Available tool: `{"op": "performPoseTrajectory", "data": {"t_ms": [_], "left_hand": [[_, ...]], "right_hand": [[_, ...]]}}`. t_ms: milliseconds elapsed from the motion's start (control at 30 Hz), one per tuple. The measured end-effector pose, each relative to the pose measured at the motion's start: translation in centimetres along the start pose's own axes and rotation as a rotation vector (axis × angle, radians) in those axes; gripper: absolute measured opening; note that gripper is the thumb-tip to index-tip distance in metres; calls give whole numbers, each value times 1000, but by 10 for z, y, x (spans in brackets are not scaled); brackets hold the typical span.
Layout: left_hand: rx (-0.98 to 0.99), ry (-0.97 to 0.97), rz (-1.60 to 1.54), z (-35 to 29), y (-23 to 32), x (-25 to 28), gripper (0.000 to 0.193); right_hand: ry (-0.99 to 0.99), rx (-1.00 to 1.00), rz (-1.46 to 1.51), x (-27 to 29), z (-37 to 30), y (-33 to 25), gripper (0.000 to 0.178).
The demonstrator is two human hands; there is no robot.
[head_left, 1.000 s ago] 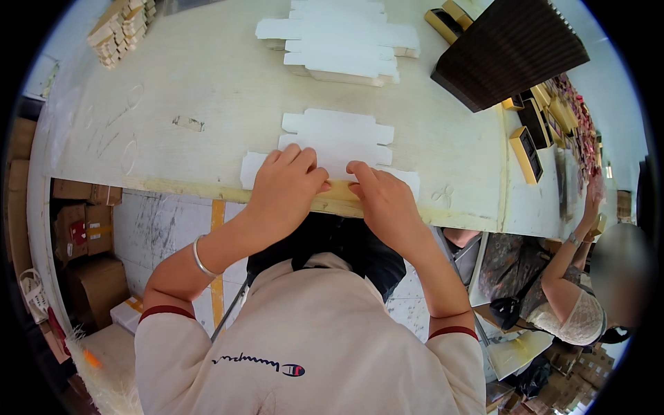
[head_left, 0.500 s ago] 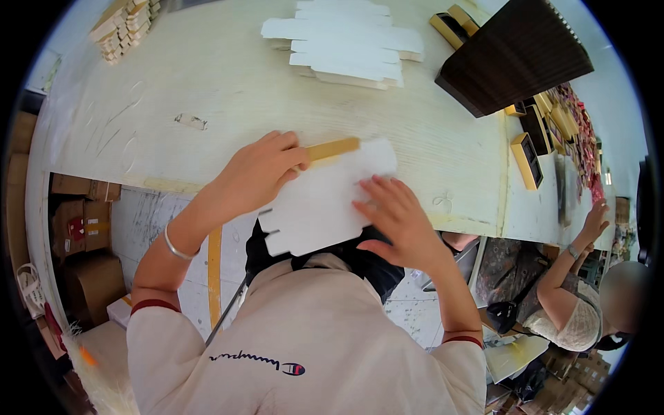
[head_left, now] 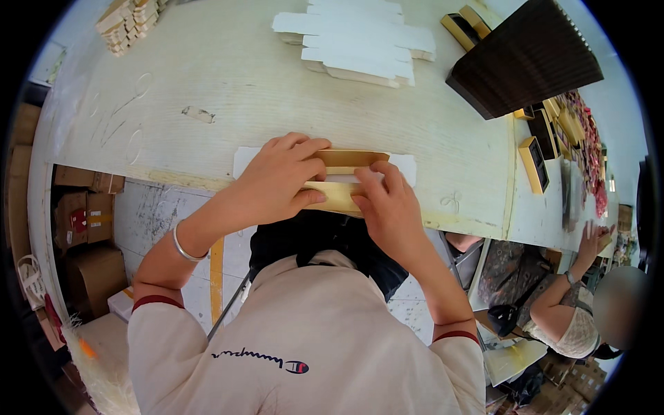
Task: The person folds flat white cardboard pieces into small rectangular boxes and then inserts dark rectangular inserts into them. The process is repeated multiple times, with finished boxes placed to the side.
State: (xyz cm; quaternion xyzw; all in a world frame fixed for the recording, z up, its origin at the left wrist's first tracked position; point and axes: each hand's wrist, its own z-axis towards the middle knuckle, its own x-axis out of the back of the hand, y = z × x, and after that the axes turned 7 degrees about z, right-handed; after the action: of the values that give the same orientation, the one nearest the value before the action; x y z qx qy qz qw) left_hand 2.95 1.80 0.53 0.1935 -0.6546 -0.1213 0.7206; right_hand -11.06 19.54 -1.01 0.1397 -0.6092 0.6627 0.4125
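Observation:
A partly folded paperboard box (head_left: 340, 197), gold outside and white inside, sits at the table's near edge. Its front and back long walls stand up, and white flaps stick out at both ends. My left hand (head_left: 283, 176) is closed on the left part, thumb on the front wall and fingers bent over inside. At the right end, my right hand (head_left: 389, 206) pinches the walls between thumb and fingers. Beyond them lies a stack of flat white box blanks (head_left: 360, 41).
A dark ribbed bin (head_left: 522, 59) stands at the right, with gold boxes (head_left: 533, 164) around it. Small pale box pieces (head_left: 128, 26) are piled at the far left. Another person's hand (head_left: 589, 242) is at the table farther right. Cartons (head_left: 97, 283) fill the lower left.
The blank lay flat with one gold edge folded up; now both long walls stand. My right hand has gone from spread on the sheet to gripping the box's right end.

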Motion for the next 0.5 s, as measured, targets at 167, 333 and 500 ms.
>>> {"op": "performPoseTrajectory", "data": {"t_ms": [167, 333, 500], "left_hand": [[54, 111, -6, 1, 8, -9, 24], [-55, 104, 37, -13, 9, -7, 25], [-48, 122, 64, -19, 14, -8, 24]], "right_hand": [[9, 380, -275, -11, -7, 5, 40], [-52, 390, -261, -14, -11, 7, 36], [-125, 333, -148, -7, -6, 2, 20]]}}
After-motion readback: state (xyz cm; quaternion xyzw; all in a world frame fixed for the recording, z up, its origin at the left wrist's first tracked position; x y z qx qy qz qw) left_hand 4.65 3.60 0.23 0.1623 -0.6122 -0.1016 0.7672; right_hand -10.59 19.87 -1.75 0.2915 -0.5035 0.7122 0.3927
